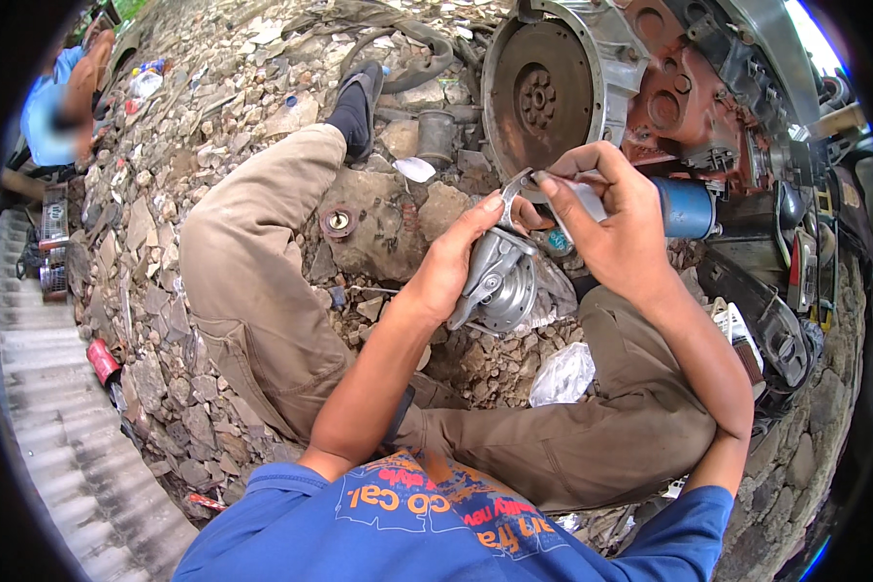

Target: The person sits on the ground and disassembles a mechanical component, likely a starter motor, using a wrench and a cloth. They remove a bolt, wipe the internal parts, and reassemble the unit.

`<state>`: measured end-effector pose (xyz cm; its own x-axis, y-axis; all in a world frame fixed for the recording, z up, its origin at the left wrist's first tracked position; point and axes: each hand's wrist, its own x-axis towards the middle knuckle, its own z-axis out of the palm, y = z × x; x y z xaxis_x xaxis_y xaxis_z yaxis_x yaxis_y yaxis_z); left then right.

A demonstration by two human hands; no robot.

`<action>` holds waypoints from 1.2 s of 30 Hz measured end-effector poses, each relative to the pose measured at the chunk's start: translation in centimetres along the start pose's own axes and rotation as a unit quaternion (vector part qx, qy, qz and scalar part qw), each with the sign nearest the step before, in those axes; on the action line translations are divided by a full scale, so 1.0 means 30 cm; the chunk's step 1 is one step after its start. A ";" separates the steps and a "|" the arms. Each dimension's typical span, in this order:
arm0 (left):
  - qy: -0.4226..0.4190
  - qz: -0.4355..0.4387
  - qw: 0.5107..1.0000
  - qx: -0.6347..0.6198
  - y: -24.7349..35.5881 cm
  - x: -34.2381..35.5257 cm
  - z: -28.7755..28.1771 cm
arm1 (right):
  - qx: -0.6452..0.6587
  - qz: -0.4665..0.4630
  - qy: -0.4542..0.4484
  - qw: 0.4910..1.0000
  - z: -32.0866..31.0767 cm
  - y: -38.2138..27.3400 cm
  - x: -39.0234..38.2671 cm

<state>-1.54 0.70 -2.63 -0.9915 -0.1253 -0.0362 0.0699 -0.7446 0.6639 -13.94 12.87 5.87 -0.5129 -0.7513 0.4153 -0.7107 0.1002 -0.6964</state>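
The left hand (453, 254) is clamped round a silver metal part (504, 283), held above the rubble (160, 388) between the bent legs (262, 218). The right hand (613, 221), fingers curled round a pale scrap (589, 201), works at its upper end — probably cleaning; next calls for steady left support — and light fingertip pressure.

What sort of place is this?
Probably an outdoor mechanic's spot or scrapyard: a reddish engine with its flywheel exposed, a metal housing in the person's left hand, and broken-stone ground all around.
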 end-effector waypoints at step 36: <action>-0.094 0.316 0.835 0.441 0.005 -0.002 -0.015 | -0.032 0.115 -0.016 0.993 -0.147 0.031 0.046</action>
<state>-1.42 0.29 -2.87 -0.7928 -0.1446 0.5921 0.5593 0.2132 0.8011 -17.43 14.81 8.37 -0.6508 -0.7234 0.2308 -0.6064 0.3123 -0.7313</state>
